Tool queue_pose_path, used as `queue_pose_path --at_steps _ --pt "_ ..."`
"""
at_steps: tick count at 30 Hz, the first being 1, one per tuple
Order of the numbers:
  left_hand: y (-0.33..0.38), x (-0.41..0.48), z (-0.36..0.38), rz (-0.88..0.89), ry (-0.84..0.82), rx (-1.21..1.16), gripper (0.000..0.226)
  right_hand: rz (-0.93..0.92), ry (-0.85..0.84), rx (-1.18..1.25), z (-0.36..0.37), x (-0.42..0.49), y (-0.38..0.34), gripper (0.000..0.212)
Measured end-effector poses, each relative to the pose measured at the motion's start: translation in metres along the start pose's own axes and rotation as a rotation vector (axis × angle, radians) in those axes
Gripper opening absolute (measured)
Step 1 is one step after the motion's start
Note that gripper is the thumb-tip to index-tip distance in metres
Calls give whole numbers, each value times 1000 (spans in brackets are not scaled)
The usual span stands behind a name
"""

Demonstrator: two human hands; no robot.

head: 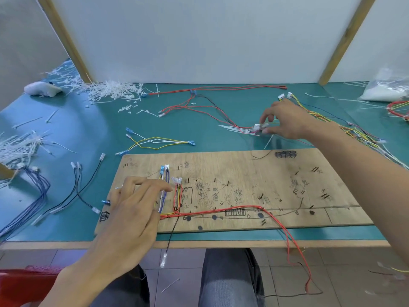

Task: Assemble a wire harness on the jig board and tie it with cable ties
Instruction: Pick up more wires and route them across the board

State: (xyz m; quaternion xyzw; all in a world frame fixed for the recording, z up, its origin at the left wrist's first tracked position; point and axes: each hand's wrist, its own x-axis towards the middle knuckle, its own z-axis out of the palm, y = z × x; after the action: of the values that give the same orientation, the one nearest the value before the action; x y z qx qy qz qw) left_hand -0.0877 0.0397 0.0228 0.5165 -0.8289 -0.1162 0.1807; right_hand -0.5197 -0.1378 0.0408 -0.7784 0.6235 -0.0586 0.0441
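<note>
Nearest, the left hand [130, 209] lies with straight, spread fingers on the wires at the left end of the jig board [243, 173]. The red wires [221, 210] follow the board and hang over its front edge. They look light and limp, so I would hold them at the connectors. Behind the board, the right hand [287, 120] pinches a white connector [259, 127] on the tabletop [88, 129]. Loose wires there may snag. The cable ties [110, 90] are piled far left.

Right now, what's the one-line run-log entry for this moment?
left hand: rests on left end of jig board | right hand: pinches white connector above green mat
</note>
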Motion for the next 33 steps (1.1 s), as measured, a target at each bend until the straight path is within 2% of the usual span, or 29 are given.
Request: queue_pose_path --at_steps 3,6,10,13,15,17,20,24,26,29,33 --pt "1 1 0 12 6 -12 47 -12 -17 -21 0 -2 4 9" --pt "1 2 0 13 6 -33 46 42 150 65 -1 -4 7 10" --pt "3 7 -2 -1 35 -93 45 118 343 412 -19 -21 6 10" --pt "16 18 -10 30 100 -159 38 69 404 718 -45 -41 1 10" --pt "36 28 -18 78 129 -228 30 25 460 819 -61 -56 -3 18" --pt "65 43 -24 132 133 -300 21 -9 506 785 -71 -68 -7 18" --pt "124 84 -28 184 118 -442 16 -65 536 653 -80 -81 -18 5" --pt "195 155 -26 73 0 -731 33 -182 570 468 -88 -96 -43 13" --pt "215 180 -21 38 -19 -842 30 -208 581 381 -90 -104 -50 13" --pt "220 203 -8 8 69 -783 21 -177 589 422 -89 -118 -50 17" --pt "216 204 2 42 39 -647 22 -134 582 501 -86 -130 -44 35"
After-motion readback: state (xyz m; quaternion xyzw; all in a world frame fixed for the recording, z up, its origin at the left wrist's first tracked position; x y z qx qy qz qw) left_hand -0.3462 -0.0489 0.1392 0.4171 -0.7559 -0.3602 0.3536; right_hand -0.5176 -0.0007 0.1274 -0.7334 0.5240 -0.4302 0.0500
